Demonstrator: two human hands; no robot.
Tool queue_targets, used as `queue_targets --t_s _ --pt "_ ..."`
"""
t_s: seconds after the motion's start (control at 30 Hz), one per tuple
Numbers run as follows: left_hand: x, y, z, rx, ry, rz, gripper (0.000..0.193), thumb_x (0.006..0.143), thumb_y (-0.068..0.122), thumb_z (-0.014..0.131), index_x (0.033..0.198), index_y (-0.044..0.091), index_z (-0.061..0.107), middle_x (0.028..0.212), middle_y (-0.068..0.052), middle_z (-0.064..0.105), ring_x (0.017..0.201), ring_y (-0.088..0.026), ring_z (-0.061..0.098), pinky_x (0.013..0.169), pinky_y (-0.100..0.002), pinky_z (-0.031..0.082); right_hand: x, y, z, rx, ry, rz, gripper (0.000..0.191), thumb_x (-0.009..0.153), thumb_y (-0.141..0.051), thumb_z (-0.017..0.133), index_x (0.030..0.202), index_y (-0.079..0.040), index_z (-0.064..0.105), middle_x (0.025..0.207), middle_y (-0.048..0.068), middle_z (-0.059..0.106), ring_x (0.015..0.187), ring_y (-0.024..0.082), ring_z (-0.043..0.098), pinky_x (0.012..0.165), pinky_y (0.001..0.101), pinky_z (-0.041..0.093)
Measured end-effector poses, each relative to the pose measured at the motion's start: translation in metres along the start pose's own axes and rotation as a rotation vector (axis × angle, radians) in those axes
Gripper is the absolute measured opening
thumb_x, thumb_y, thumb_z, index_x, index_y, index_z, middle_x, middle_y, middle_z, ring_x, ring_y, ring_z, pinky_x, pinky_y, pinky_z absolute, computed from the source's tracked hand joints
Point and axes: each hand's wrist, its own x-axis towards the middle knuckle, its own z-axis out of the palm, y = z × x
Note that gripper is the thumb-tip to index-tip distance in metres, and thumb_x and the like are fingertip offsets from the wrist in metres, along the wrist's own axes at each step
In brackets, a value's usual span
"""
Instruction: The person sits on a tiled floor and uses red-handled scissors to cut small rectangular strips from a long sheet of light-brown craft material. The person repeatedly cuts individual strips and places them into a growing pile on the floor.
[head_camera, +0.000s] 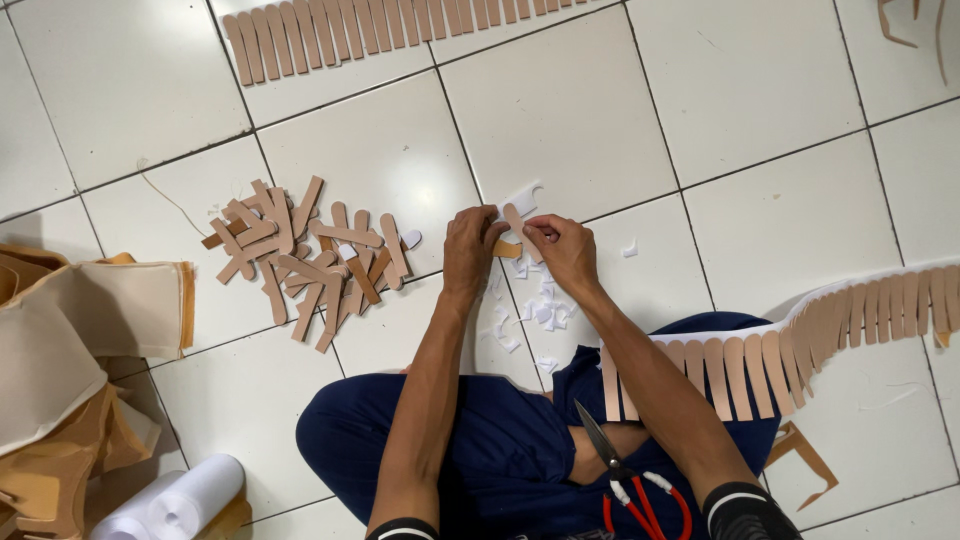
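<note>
Glossy white floor tiles (560, 110), matt tan strips (300, 255), steel-bladed scissors (615, 465)

Two hands are in view: the left hand (470, 245) and the right hand (562, 250), with one tan strip (512, 232) between them. One loose pile of tan strips (305, 262) lies on the floor, too tangled to count, roughly two dozen. Two long fringed bands show: one (400, 25) at the top and one (800, 345) across the lap. There is one pair of scissors (625, 475), two white rolls (175, 500), and many white scraps (545, 310).
</note>
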Motion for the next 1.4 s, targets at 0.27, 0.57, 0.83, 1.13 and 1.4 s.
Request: queue_targets --t_s 0.27,0.57,0.83,1.13,1.4 --pt "0.001 0.001 -0.002 0.036 -0.006 0.058 0.022 0.09 0.014 0.075 0.111 0.006 0.069 0.106 -0.008 0.071 0.105 -0.028 0.063 0.09 -0.041 0.048 0.002 -0.003 0.0 -0.023 -0.008 -0.016 0.022 0.092 -0.026 0.074 0.102 -0.007 0.079 0.085 0.007 0.078 0.073 0.012 0.072 0.065 0.0267 0.055" --pt "0.003 0.003 -0.011 0.061 -0.038 0.185 0.027 0.091 0.006 0.068 0.118 0.005 0.072 0.123 -0.016 0.066 0.114 -0.032 0.062 0.097 -0.043 0.051 0.011 -0.02 -0.004 -0.125 0.014 0.027 0.024 0.09 -0.029 0.076 0.093 -0.006 0.074 0.076 0.004 0.072 0.069 0.016 0.069 0.063 0.0308 0.054" --pt "0.01 0.004 -0.017 -0.13 -0.026 -0.065 0.048 0.086 0.012 0.076 0.129 -0.004 0.058 0.129 -0.02 0.057 0.111 -0.035 0.06 0.096 -0.041 0.052 0.03 -0.045 0.006 -0.304 -0.003 -0.045 0.036 0.086 -0.038 0.081 0.089 -0.004 0.07 0.071 0.005 0.068 0.066 0.019 0.065 0.061 0.0354 0.051" --pt "0.018 0.033 -0.015 -0.265 -0.073 -0.356 0.029 0.089 0.015 0.077 0.114 0.001 0.067 0.108 -0.018 0.072 0.101 -0.027 0.068 0.087 -0.036 0.056 -0.016 -0.033 -0.062 -0.126 -0.133 -0.229 0.03 0.098 -0.03 0.068 0.115 -0.005 0.068 0.105 0.01 0.074 0.097 0.018 0.071 0.084 0.0337 0.056" --pt "-0.013 0.067 -0.049 -0.682 0.009 -0.373 0.031 0.096 0.016 0.071 0.122 -0.003 0.068 0.101 -0.014 0.076 0.09 -0.017 0.076 0.079 -0.028 0.065 -0.299 0.051 -0.119 -0.445 -0.216 -0.202 0.044 0.072 -0.034 0.085 0.104 -0.009 0.069 0.086 0.008 0.07 0.083 0.025 0.069 0.072 0.0389 0.058"
